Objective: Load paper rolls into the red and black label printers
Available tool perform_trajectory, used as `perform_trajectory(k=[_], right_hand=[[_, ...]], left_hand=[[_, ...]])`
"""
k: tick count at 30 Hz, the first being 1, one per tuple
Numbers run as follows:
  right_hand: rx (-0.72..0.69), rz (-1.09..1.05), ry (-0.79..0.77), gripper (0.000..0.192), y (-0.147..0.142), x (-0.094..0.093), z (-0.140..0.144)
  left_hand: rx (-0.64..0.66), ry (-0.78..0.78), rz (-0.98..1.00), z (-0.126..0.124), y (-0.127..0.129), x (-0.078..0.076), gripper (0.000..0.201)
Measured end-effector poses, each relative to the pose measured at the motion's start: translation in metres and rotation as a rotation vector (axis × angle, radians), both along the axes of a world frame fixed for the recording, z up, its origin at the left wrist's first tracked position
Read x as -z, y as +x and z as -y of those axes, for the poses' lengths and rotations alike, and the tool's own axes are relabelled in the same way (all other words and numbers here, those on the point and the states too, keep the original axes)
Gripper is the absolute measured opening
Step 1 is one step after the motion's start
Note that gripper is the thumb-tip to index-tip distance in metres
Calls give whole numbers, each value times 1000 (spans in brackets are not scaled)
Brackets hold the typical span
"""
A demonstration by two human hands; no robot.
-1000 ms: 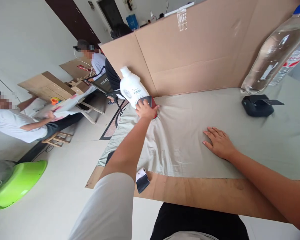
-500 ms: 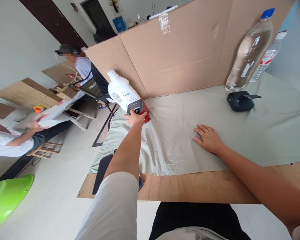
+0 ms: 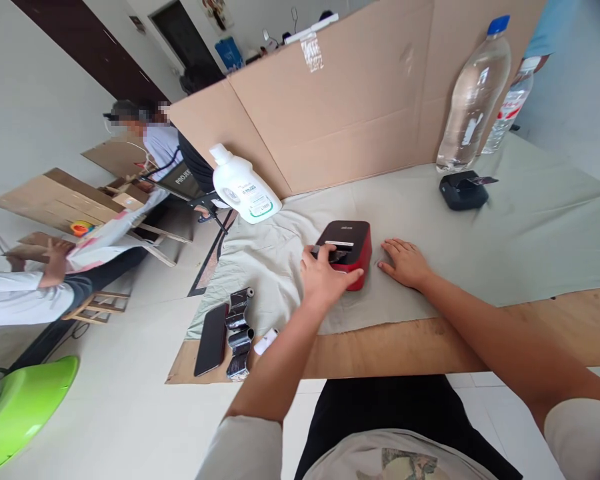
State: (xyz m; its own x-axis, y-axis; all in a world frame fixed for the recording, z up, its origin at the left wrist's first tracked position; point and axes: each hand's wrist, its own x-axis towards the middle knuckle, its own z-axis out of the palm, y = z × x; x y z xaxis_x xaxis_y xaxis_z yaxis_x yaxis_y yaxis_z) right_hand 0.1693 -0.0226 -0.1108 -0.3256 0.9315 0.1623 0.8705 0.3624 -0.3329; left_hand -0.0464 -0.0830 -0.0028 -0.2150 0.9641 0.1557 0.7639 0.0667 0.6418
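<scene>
Red-and-black box (image 3: 349, 233) sat on cloth (image 3: 545, 233), gripped by left hand (image 3: 325, 280). Right hand (image 3: 406, 264) lay flat, uncurled, nearby.

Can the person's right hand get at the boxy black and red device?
Likely yes: the right hand rests flat beside the device, with only grey-green cloth between; the left hand covers part of its front.

Bright, diffuse light with stretched edges

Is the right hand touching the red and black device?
No, the right hand lies on the cloth, with a visible gap between it and the red and black device.
</scene>
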Motion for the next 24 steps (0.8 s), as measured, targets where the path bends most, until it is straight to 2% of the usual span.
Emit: perform_trajectory(k=[3,5,7,10,12,14,16,18,20,24], right_hand=[[4,10,26,54,-1,0,1],[5,14,43,50,-1,1,0],[3,8,53,46,-1,4,-2],[11,-75,102,44,2,7,-2],[25,-222,234,45,4,3,3],[-25,-383,427,48,2,-4,15],[-173,-471,581,55,-6,-14,31],[-335,-466,660,65,-18,-21,47],[-395,-417,722,64,-30,-23,56],[-324,-349,860,35,-42,-22,59]], left_hand=[[-36,14,-18,29,28,18,79],[-62,36,-43,45,38,30,79],[-57,82,-40,57,38,39,81],[18,158,71,65,24,48,88],[48,165,274,61,8,51,78],[-16,105,551,50,-8,50,61],[-95,-5,815,34,-21,48,49],[-99,-111,1007,18,-30,46,50],[-54,-190,1112,6,-33,44,55],[-62,-203,1119,-5,-30,45,60]])
